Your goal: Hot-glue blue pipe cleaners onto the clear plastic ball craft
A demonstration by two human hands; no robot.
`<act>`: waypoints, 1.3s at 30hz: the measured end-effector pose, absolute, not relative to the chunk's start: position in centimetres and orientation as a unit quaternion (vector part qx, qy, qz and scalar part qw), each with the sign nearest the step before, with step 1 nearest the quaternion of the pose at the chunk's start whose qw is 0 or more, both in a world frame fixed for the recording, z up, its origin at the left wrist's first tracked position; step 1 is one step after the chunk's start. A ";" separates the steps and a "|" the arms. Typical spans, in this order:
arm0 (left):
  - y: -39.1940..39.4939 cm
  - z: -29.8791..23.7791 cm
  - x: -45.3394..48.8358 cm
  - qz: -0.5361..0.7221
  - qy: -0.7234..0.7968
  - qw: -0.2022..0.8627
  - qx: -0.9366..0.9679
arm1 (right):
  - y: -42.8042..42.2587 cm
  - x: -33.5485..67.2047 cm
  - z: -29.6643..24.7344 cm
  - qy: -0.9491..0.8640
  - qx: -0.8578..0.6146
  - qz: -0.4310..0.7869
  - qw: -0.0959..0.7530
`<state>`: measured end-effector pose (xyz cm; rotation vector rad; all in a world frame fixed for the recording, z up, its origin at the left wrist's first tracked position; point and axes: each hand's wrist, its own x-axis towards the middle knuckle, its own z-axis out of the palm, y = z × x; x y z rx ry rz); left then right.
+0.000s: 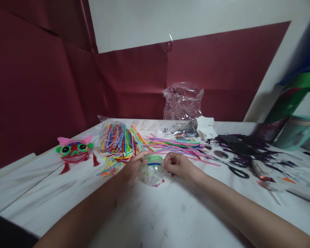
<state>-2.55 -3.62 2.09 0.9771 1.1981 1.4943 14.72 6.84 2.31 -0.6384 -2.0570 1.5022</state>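
Observation:
A clear plastic ball (152,171) with green and blue strips on it rests on the white table (170,213). My left hand (133,167) curls round its left side and holds it. My right hand (177,164) is closed in a pinch at the ball's right side, on the end of the blue strip (154,164). Just behind the hands lies a spread of coloured pipe-cleaner strips (170,144).
A finished red ball figure with big eyes and pink ears (74,150) sits at the left. A bag of coloured strips (116,137), a crumpled clear bag (182,101), black scissors (237,170), dark scraps and a glue tool (259,170) lie to the right. A teal tub (297,132) stands far right.

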 end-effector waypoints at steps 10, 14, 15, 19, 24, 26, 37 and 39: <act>-3.3 1.5 -3.5 0.605 0.461 0.468 0.450 | 7.3 14.8 2.5 -0.728 -0.231 0.597 0.247; -3.5 1.7 -3.8 0.597 0.463 0.466 0.461 | 7.2 14.9 2.6 -0.731 -0.229 0.595 0.244; -3.6 1.7 -3.7 0.596 0.462 0.466 0.463 | 7.1 14.9 2.6 -0.732 -0.230 0.594 0.242; -3.6 1.9 -3.1 0.601 0.471 0.473 0.440 | 7.1 14.8 2.5 -0.736 -0.228 0.589 0.244; -3.7 1.9 -2.3 0.606 0.519 0.434 0.418 | 7.1 14.6 2.3 -0.731 -0.225 0.592 0.255; -3.7 1.9 -2.4 0.604 0.523 0.440 0.410 | 7.0 14.6 2.5 -0.721 -0.217 0.610 0.247; -3.4 2.2 -3.2 0.616 0.460 0.497 0.402 | 7.8 15.6 4.1 -0.752 -0.212 0.582 0.228; -3.4 1.9 -3.2 0.614 0.460 0.500 0.401 | 7.8 15.7 4.3 -0.761 -0.212 0.567 0.233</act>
